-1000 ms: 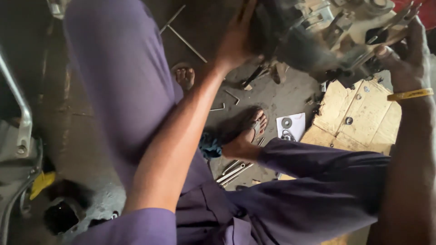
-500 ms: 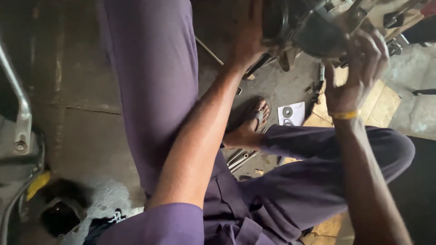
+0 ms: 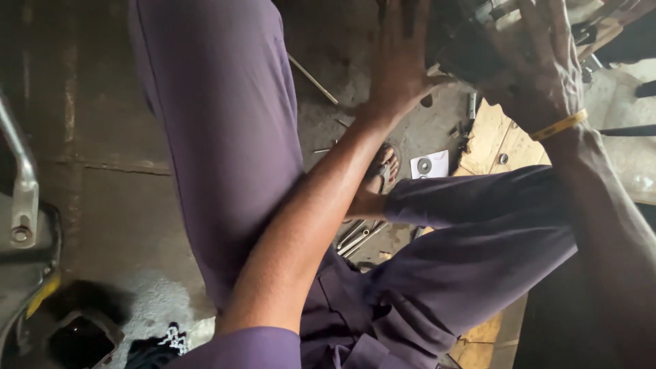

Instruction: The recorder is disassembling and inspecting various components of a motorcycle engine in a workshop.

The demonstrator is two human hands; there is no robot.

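Head view, thing: a dark, greasy engine assembly is sitting at the top edge of the picture, above the concrete floor and partly cut off by the frame.
Head view, left hand: the left hand is lying flat with fingers spread, palm pressing against the left side of the assembly.
Head view, right hand: the right hand, a yellow band at its wrist, is curling over the right side of the assembly; whether its fingers are closing on a part I cannot tell.
Head view, around: a white paper with a washer is lying near the sandalled foot; cardboard is lying beside it, long wrenches below the foot.
Doing it well: judging by the grip, both palms should be bearing evenly, so the heavy piece is not tipping toward the legs.
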